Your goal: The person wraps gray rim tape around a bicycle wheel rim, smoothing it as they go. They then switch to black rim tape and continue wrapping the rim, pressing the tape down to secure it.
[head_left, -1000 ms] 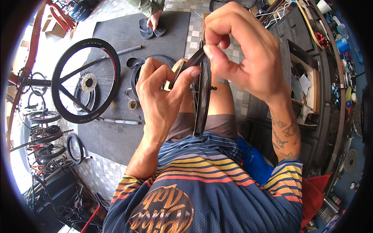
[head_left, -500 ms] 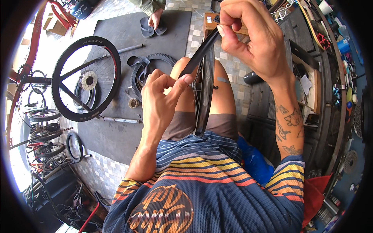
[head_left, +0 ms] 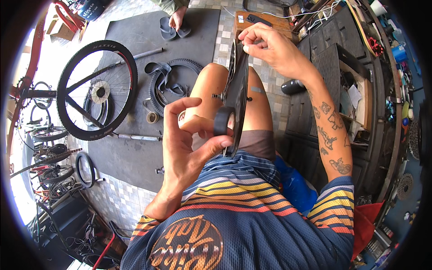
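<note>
Between my thighs stands a bicycle wheel with a bare black rim, seen nearly edge-on. My left hand grips a roll of black tape, with a finger through its core and the thumb by its lower edge, close to the near side of the rim. From the roll a strip of black tape stretches away along the rim. At the far top of the wheel, my right hand pinches the far part of the strip against or just above the rim; its fingertips partly hide the contact.
On the dark mat to the left lie a loose tyre with a crumpled inner tube and a small tape roll. A mounted bicycle wheel stands farther left. A person's foot is beyond. Drawers flank my right.
My right hand has come down and away toward the far rim. My left hand has lowered and turned, bringing the tape roll into view, and the strip between them is now longer.
</note>
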The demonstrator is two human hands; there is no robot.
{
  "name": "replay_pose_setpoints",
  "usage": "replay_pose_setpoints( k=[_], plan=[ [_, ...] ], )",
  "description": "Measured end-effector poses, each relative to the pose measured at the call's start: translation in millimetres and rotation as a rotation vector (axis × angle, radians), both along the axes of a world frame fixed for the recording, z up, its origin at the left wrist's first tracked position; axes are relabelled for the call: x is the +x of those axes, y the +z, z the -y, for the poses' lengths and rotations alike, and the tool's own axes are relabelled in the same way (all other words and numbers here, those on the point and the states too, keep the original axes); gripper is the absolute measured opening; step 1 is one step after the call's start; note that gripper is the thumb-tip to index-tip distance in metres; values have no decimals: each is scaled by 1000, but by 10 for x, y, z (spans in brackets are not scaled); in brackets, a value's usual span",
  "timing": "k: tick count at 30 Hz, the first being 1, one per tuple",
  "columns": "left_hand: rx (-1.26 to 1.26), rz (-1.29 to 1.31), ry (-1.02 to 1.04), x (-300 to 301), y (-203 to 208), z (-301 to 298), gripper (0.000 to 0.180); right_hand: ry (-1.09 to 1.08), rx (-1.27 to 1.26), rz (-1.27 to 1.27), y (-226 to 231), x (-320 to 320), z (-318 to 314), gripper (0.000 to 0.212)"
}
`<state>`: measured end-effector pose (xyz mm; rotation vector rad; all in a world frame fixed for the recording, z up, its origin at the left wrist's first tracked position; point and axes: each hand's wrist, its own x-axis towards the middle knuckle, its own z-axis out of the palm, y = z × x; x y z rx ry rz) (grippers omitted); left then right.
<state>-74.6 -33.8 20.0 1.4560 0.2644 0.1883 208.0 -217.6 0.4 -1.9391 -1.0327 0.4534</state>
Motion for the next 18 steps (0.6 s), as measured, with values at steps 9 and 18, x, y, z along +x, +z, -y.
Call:
replay_pose_setpoints(
  k=[9,18],
  plan=[
    [340,153,-405,177,-69,-142,59,-16,91,132,-130,55,-65,24],
    [885,617,-161,497,-180,-69,51,-11,19,139,-115,113,-68,25]
  ],
)
